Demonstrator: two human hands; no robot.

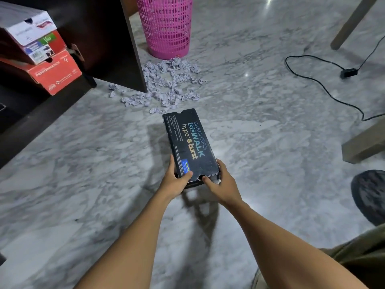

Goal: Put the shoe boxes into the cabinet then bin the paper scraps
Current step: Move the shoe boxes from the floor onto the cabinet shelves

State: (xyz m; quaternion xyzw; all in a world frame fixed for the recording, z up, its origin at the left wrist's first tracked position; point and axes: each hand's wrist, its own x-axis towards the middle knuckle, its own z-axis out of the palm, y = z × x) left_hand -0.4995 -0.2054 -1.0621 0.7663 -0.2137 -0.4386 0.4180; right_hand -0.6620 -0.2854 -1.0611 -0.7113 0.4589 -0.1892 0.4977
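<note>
1 black shoe box (189,140), left hand (176,182) and right hand (224,182) fingers (222,166) curled round its near end

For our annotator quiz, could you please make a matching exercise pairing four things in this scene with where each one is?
Things:
1. black shoe box
2. red shoe box
3. paper scraps
4. pink bin

Places:
A. standing upright beyond the scraps
B. held by the left hand and right hand
C. scattered on the floor
D. in the cabinet

Pairs: 1-B, 2-D, 3-C, 4-A.
</note>
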